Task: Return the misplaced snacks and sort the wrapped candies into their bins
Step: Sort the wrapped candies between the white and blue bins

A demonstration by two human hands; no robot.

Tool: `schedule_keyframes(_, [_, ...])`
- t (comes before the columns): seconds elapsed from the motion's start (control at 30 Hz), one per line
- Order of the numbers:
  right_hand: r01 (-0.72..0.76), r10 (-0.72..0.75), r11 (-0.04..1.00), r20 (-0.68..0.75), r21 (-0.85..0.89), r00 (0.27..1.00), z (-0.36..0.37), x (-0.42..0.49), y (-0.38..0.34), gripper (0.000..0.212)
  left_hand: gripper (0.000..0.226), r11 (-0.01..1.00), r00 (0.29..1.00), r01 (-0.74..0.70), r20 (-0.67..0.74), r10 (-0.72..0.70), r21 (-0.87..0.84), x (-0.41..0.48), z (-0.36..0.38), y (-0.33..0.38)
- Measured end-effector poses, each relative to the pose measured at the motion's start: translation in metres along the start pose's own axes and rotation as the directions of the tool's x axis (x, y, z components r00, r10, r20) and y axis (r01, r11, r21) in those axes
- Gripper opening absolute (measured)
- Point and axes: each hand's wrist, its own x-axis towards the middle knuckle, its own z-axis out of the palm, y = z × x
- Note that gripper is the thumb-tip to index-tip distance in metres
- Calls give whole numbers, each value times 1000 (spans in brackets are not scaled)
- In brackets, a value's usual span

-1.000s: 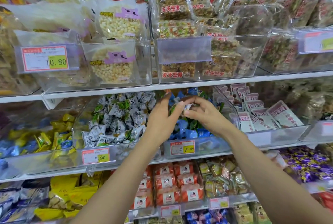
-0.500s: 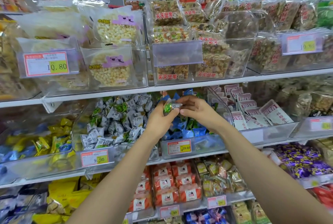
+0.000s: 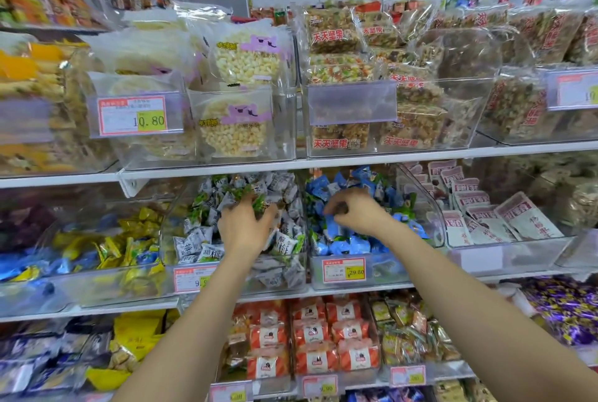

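Grey-green candies (image 3: 197, 240) under left hand (image 3: 246, 223), blue candies (image 3: 349, 244) under right hand (image 3: 356, 210), bin wall (image 3: 306, 240) between; grips unclear.

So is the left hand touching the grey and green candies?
Touching. The head view shows the left hand with fingers sunk among the grey and green candies, wrappers showing between them.

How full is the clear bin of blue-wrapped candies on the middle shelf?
Well filled: the blue-wrapped candies heap above the front wall of the clear bin, reaching nearly to the shelf above.
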Motion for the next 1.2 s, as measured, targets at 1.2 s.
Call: schedule_keyframes(1.2, [-54,-13,959,233,280,972,17,4,-16,19,37,986,993,-95,-76,85,-139,-4,-3,5])
